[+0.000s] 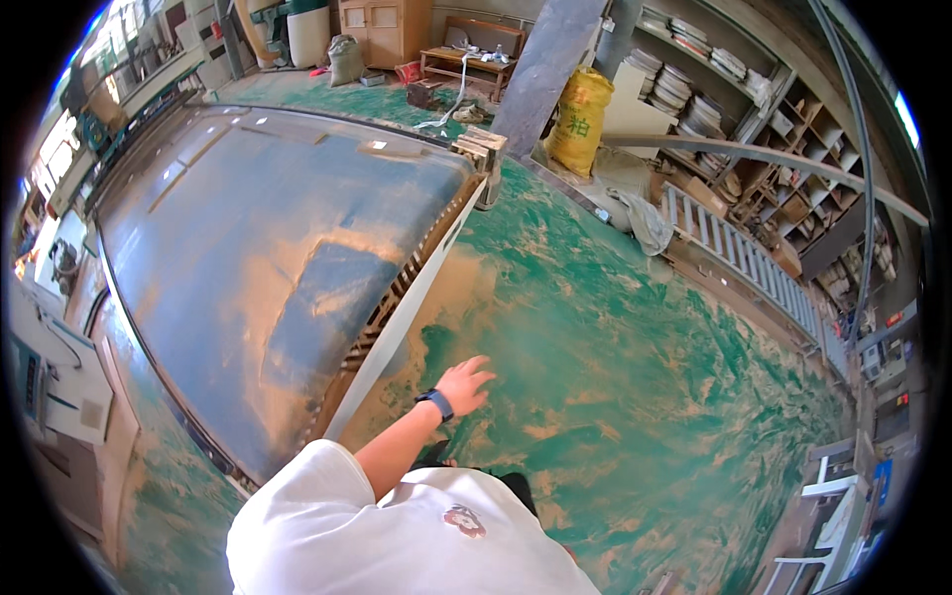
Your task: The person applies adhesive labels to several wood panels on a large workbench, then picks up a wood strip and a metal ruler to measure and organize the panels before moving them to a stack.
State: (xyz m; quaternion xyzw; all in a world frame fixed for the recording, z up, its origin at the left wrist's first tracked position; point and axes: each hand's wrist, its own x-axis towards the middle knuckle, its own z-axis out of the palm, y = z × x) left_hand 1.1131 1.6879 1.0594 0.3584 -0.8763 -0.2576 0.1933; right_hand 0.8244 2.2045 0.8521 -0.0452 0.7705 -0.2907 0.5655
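My left hand (464,387) hangs in the air over the dusty green floor (645,397), its fingers apart and nothing in it. A dark watch is on that wrist. Nearest to it is a long pale strip (402,322) slanting along the right edge of a large, low table (198,248). The table's blue-grey top carries sawdust and a darker rectangular patch. Gaps between slats show under its edge beside the strip. Stacked wooden blocks (479,146) stand at the table's far right corner. My right hand cannot be seen.
A yellow sack (580,119) leans at the back, near shelves with piled white bundles (672,89). A metal ladder (754,263) lies along the right side. Far off stand a wooden cabinet (373,35) and a bench (466,64). A white frame (838,516) stands at lower right.
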